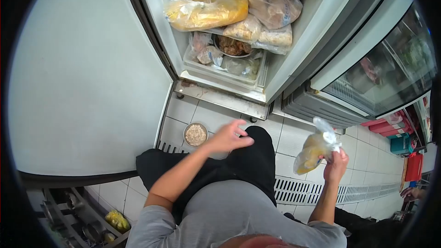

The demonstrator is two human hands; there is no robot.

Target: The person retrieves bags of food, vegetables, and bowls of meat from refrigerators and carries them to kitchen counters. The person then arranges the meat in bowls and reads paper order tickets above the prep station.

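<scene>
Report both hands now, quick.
Left hand: open, fingers loosely curled, nothing in its grip.
Right hand: closed, holding a clear plastic bag with yellow contents.

Crinkled, glossy plastic among smooth, hard surfaces
The held bag [307,154] at right is thin, see-through, shiny plastic, like the large bag [216,13] at far centre; the left door [87,73] has a smooth, soft sheen, the ledge [220,99] scuffed metal, the trousers [258,156] matt cloth.
</scene>
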